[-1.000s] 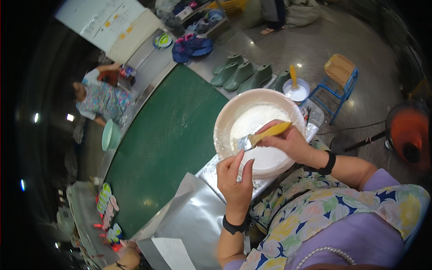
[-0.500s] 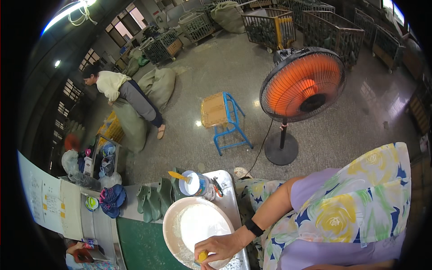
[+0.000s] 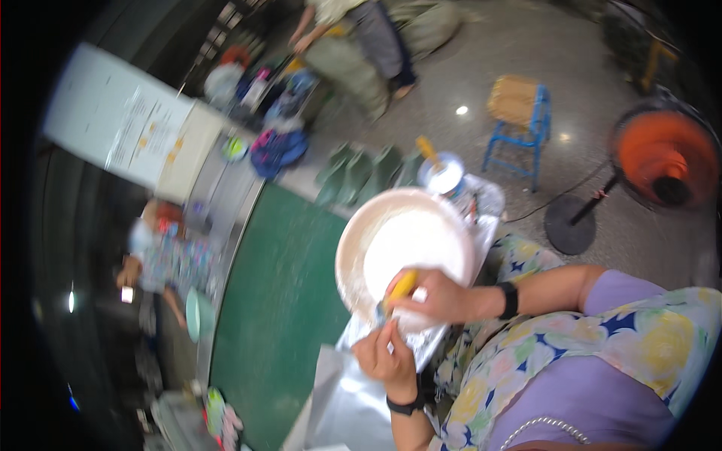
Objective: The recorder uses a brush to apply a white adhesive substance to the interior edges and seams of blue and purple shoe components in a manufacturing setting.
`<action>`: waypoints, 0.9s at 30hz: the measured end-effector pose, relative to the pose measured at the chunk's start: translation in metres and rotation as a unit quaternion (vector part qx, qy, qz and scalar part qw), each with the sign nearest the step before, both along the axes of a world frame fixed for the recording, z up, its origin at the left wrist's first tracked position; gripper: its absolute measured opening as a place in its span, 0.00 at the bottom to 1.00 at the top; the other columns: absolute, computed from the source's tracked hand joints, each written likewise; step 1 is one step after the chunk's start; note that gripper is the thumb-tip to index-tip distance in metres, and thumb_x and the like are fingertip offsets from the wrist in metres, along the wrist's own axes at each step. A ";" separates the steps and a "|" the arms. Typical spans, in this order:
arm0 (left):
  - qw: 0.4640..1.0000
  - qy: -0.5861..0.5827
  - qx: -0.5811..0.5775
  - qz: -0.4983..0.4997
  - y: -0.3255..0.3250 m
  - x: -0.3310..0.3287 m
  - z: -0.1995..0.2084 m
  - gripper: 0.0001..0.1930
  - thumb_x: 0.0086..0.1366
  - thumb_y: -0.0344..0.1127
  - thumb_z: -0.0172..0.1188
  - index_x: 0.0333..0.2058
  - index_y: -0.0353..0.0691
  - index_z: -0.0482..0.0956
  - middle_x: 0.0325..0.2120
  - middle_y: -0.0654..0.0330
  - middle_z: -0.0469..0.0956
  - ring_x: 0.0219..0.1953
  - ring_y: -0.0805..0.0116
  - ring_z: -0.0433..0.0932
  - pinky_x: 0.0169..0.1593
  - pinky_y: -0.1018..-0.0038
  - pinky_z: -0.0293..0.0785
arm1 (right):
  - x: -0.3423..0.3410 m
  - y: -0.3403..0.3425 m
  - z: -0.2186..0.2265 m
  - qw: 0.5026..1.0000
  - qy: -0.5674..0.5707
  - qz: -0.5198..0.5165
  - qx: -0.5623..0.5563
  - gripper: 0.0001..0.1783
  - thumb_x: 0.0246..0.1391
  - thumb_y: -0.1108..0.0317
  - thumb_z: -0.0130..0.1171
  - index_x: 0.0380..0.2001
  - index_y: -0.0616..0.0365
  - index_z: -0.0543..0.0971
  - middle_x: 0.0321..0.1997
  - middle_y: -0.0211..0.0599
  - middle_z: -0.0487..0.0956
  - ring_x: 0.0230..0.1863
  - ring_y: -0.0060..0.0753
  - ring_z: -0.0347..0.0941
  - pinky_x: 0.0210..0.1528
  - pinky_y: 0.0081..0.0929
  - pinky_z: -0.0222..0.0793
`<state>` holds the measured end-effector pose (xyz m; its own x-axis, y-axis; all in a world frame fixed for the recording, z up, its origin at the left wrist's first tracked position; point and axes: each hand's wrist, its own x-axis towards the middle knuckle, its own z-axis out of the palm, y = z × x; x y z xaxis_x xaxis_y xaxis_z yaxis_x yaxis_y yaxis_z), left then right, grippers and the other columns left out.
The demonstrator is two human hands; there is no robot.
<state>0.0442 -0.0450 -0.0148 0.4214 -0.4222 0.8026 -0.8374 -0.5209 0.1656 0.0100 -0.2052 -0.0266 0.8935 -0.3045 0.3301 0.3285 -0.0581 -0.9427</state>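
My right hand (image 3: 436, 297) grips a yellow-handled brush (image 3: 403, 286) above the near rim of a pale pink basin (image 3: 348, 259). White liquid or paste (image 3: 410, 252) fills much of that basin. Fingers and thumb pinched together, my left hand (image 3: 387, 359) is close to the brush's lower end; blur hides what they hold. Beyond the basin stands a small tub of white paste (image 3: 444, 177), with another yellow-handled brush (image 3: 426, 148) in it. Green rubber boots (image 3: 361, 174) are lined up beside the tub.
A green worktop (image 3: 282, 308) extends left of the basin. Silvery sheeting (image 3: 350, 398) lies nearby. A blue-legged stool (image 3: 519, 113) and a glowing fan-shaped heater (image 3: 668, 158) stand on the floor. One person (image 3: 361, 37) handles a sack; another (image 3: 169, 248) is at left by a teal bowl (image 3: 199, 314).
The head view has swung left and down, shifting the scene right and up. My left hand has come into view beside the right, which still holds the yellow-handled brush.
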 end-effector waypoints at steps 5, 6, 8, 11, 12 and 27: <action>0.994 0.073 -0.057 -0.054 0.004 -0.008 0.008 0.09 0.49 0.22 0.70 0.29 0.40 0.81 0.27 0.61 0.78 0.28 0.62 0.74 0.32 0.70 0.69 | 0.016 -0.022 0.004 0.972 0.090 0.021 0.214 0.09 0.58 0.70 0.60 0.40 0.62 0.77 0.36 0.33 0.80 0.39 0.21 0.76 0.45 0.19 0.72; 0.995 0.069 -0.060 -0.038 0.006 -0.010 0.011 0.09 0.49 0.22 0.70 0.29 0.40 0.81 0.27 0.61 0.78 0.28 0.62 0.74 0.32 0.70 0.69 | 0.017 -0.028 0.009 0.968 0.089 0.011 0.236 0.09 0.58 0.69 0.60 0.39 0.62 0.77 0.37 0.33 0.80 0.38 0.22 0.76 0.44 0.19 0.73; 0.983 0.147 -0.093 -0.063 0.011 -0.013 0.015 0.06 0.54 0.24 0.67 0.31 0.38 0.81 0.29 0.57 0.78 0.30 0.62 0.75 0.36 0.73 0.72 | 0.021 -0.026 0.014 0.966 0.093 0.027 0.241 0.09 0.59 0.70 0.59 0.41 0.62 0.75 0.40 0.36 0.79 0.40 0.23 0.77 0.45 0.20 0.73; 0.929 0.309 -0.199 -0.037 0.004 -0.019 0.018 0.05 0.63 0.27 0.61 0.37 0.34 0.82 0.33 0.56 0.80 0.32 0.68 0.76 0.39 0.76 0.73 | 0.016 -0.019 0.022 0.973 0.026 0.030 0.226 0.13 0.56 0.75 0.62 0.44 0.62 0.74 0.44 0.37 0.78 0.44 0.22 0.76 0.48 0.18 0.72; 0.929 0.307 -0.201 -0.034 0.004 -0.018 0.017 0.05 0.63 0.27 0.61 0.37 0.34 0.82 0.33 0.56 0.80 0.32 0.68 0.76 0.39 0.76 0.73 | 0.015 -0.016 0.021 0.973 0.026 0.034 0.225 0.13 0.56 0.75 0.62 0.44 0.62 0.74 0.44 0.37 0.78 0.44 0.22 0.76 0.48 0.18 0.72; 0.441 0.702 -0.515 -0.217 0.008 0.008 -0.008 0.10 0.69 0.34 0.57 0.43 0.34 0.78 0.35 0.61 0.81 0.33 0.75 0.77 0.42 0.79 0.75 | 0.012 0.006 0.007 0.936 -0.227 0.004 -0.268 0.18 0.45 0.79 0.63 0.42 0.58 0.77 0.48 0.42 0.79 0.44 0.46 0.77 0.44 0.33 0.76</action>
